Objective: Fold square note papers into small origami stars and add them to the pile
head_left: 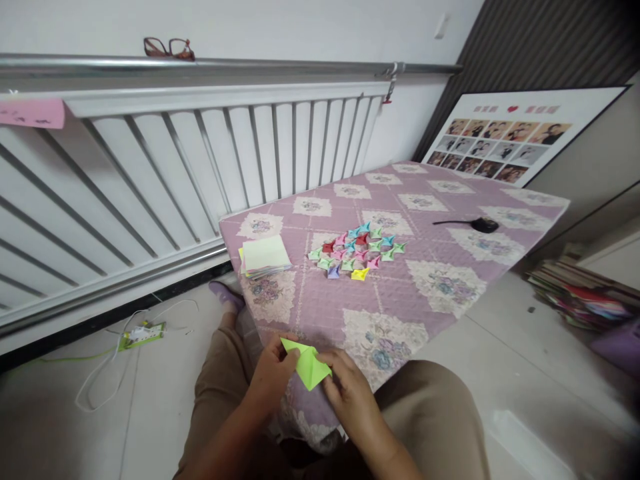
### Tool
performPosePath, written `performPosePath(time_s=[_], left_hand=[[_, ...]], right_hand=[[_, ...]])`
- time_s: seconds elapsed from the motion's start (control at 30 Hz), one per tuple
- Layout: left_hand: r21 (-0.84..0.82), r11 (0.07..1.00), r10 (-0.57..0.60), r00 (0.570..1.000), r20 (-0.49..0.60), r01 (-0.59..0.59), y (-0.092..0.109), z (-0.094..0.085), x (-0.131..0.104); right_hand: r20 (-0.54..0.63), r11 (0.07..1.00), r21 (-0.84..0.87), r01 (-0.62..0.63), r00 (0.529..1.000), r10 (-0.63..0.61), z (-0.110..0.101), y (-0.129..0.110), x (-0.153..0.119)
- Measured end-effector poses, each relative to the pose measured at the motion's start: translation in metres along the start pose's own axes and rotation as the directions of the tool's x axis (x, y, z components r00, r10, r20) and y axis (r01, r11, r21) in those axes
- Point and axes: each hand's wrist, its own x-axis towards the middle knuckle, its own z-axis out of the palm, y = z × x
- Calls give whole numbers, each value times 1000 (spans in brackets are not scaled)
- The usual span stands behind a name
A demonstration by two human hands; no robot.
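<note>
I pinch the green paper (307, 365) between my left hand (270, 379) and right hand (350, 393), fingers clenched on it at the bench's (440, 247) near edge; uneven pressure could skew the crease.

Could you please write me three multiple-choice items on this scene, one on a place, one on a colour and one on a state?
1. Where does the stack of paper sheets lie?
A. on the floor
B. on the purple cloth, left of the small folded pieces
C. on the rail

2. What colour is the paper in the hands?
A. light green
B. red
C. blue

3. How is that paper held?
A. flat on the floor
B. by one hand only
C. by both hands, partly folded

Answers:
1 B: it sits on the cloth beside the folded pieces.
2 A: the folded paper is green.
3 C: left hand and right hand pinch it.
</note>
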Motion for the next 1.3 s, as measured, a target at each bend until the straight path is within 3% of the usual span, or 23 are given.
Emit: performPosePath(time_s=[0.17,0.37,0.47,0.53,0.63,0.7,0.77,0.87,1.0,1.13,1.2,1.3], left_hand=[[-244,968,-49,997,64,63,7,6,-3],[-287,953,-84,995,61,98,6,6,-1],[-140,987,-69,997,33,73,0,0,2],[56,998,25,997,66,-29,0,-4,3],[225,956,127,956,264,-189,8,-9,-1],[201,958,115,915,386,-205,15,-9,-6],[169,971,79,895,438,-169,18,-7,-8],[221,968,19,910,415,-121,13,-5,-6],[301,951,-28,945,327,-76,2,-12,4],[503,850,30,967,253,-158,5,-19,9],[548,814,40,961,274,-190,10,-19,9],[497,850,-29,926,377,-176,15,-15,7]], right_hand=[[-53,997,39,-61,997,63,-3,-2,1],[-94,987,136,-92,990,105,-2,-6,2],[-83,959,220,-180,976,202,-2,-7,2],[-63,913,297,-279,949,310,-2,-6,3],[-8,847,374,-376,913,409,-4,-3,5],[27,845,363,-393,911,412,-5,-2,6],[37,864,318,-391,916,401,-7,-2,7],[43,883,278,-378,923,382,-8,-2,8],[91,838,349,-420,905,415,-11,1,8],[190,785,410,-464,885,424,-17,1,9],[248,753,441,-489,872,422,-19,1,10],[273,687,486,-540,840,468,-19,4,12]])
